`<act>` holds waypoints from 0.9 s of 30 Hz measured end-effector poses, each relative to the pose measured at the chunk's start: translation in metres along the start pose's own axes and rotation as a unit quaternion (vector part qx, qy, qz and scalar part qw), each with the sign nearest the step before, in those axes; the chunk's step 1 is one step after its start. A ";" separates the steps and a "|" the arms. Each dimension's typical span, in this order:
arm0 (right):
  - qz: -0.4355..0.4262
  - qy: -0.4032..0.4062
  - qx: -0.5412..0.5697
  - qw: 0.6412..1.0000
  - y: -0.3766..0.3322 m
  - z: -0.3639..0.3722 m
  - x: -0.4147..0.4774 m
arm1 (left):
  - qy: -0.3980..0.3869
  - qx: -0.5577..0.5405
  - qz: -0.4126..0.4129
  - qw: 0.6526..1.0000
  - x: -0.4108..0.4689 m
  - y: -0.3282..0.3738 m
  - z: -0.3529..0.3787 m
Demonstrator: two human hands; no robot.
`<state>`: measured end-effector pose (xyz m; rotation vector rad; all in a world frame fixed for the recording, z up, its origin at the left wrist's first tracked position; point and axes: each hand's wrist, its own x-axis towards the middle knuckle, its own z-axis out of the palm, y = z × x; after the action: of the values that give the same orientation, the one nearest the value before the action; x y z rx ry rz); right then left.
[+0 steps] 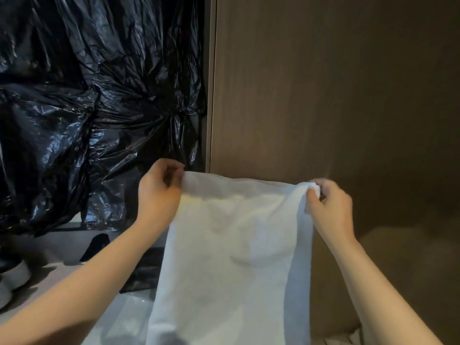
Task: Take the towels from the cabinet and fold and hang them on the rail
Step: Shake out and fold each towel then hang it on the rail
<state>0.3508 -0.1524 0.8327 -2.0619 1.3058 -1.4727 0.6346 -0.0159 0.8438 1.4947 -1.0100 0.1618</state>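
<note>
A white towel (pixel 231 257) hangs stretched between both hands in the lower middle of the head view. My left hand (pixel 159 190) pinches its top left corner. My right hand (pixel 328 205) pinches the top right corner, where the cloth bunches between the fingers. The towel's lower end runs out of the bottom of the frame. No rail is in view.
A brown wooden cabinet panel (pixel 336 95) fills the right half behind the towel. Crumpled black plastic sheeting (pixel 99 108) covers the left. A light surface (pixel 57 247) lower left carries dark items and white shoes (pixel 12 277). More white cloth (pixel 348 338) shows at the bottom right.
</note>
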 end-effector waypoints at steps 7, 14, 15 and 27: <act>-0.044 -0.035 0.137 0.989 -0.035 0.007 -0.042 | -0.030 -0.074 -0.066 0.995 -0.041 0.030 0.012; -0.019 -0.122 0.218 0.968 -0.048 0.033 -0.090 | -0.077 -0.122 -0.111 0.983 -0.083 0.036 0.021; -0.017 -0.129 0.217 0.967 -0.048 0.036 -0.094 | -0.084 -0.125 -0.119 0.981 -0.089 0.036 0.021; 0.077 -0.224 0.247 0.940 -0.032 0.051 -0.143 | -0.155 -0.223 -0.352 0.896 -0.156 0.006 0.008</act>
<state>0.4016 -0.0342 0.7461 -1.7667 0.7953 -1.0386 0.5325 0.0533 0.7470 1.3815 -0.6254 -0.7999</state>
